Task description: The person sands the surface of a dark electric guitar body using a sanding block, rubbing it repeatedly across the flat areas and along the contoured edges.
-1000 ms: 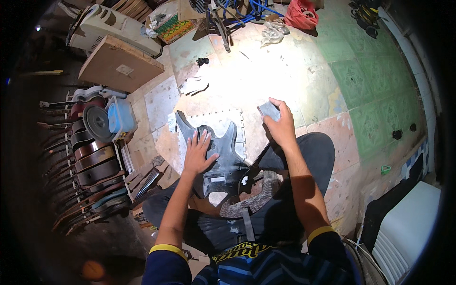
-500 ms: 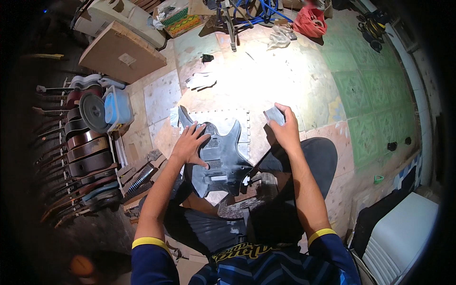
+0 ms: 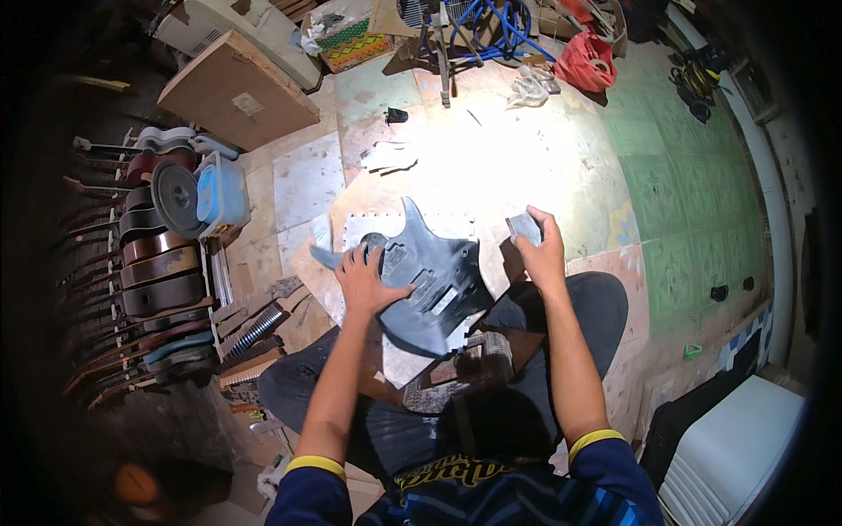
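Note:
A dark grey electric guitar body (image 3: pixel 452 254), scuffed with whitish patches and cut with several cavities, lies tilted over the white foam mat (image 3: pixel 358 230) in front of me. My left hand (image 3: pixel 367 282) grips it at its left side, thumb across the face and fingers over the edge by the neck pocket. To the right, apart from the body, my right hand (image 3: pixel 545 254) pinches a small flat grey sanding block (image 3: pixel 524 228) above the floor. A brown, worn support (image 3: pixel 465 373) shows between my legs, partly under the guitar body.
Several guitars (image 3: pixel 162 272) stand in a row at the left, beside a clear tub with a blue lid (image 3: pixel 219 197). A cardboard panel (image 3: pixel 237 96) leans at the back left. A red bag (image 3: pixel 586 63) and blue hose (image 3: pixel 495 31) lie at the back; a white cloth (image 3: pixel 390 156) is on the tiles.
My left hand has turned the guitar body clockwise, its horns now pointing up and left. The right hand still holds the sanding block off to the right. The whole view has shifted slightly.

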`<action>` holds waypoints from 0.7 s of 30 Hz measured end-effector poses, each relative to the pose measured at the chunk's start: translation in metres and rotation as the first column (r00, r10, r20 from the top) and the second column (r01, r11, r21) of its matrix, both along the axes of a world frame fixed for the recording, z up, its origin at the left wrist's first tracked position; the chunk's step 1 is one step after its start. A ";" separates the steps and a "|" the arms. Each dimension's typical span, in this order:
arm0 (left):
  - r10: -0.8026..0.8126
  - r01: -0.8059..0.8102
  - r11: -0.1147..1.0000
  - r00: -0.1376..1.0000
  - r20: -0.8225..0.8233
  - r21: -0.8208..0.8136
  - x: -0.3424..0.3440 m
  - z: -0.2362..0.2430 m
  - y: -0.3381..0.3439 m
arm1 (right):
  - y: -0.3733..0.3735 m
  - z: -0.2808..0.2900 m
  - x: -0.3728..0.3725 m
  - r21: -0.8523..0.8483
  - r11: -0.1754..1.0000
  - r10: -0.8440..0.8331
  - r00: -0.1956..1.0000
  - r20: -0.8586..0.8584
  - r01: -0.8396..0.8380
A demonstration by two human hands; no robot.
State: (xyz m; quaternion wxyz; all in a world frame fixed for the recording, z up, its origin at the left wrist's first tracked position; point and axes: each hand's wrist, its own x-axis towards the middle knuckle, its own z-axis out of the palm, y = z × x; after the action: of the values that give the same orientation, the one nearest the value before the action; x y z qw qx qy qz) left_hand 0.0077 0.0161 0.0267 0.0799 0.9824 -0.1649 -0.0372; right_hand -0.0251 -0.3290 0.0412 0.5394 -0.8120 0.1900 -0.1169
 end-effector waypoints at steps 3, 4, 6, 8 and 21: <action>0.357 -0.357 0.933 0.934 0.019 0.045 -0.025 -0.006 -0.031 | 0.000 -0.004 0.001 -0.015 1.000 -0.016 0.999 0.035 0.017; 0.365 -0.366 0.930 0.931 0.024 0.037 -0.031 -0.003 -0.037 | 0.000 -0.007 0.001 -0.020 1.000 -0.007 0.999 0.043 0.008; 0.487 -0.489 0.872 0.866 -0.114 0.012 -0.042 0.005 -0.046 | 0.002 -0.015 0.001 -0.034 0.999 0.006 1.000 0.010 -0.006; 0.496 -0.500 0.866 0.858 -0.135 0.007 -0.056 0.012 -0.054 | 0.003 -0.023 -0.001 -0.071 0.997 0.022 1.000 -0.006 -0.022; 0.406 -0.455 0.887 0.848 -0.340 -0.076 -0.166 0.015 -0.061 | 0.059 -0.033 -0.016 -0.450 0.856 0.263 0.964 -0.044 -0.255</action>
State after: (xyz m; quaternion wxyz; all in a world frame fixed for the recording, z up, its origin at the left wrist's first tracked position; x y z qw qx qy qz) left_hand -0.1585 -0.0448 0.0419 0.1870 0.9662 0.0727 -0.1617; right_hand -0.0414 -0.2704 0.0084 0.3485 -0.9318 0.0416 -0.0920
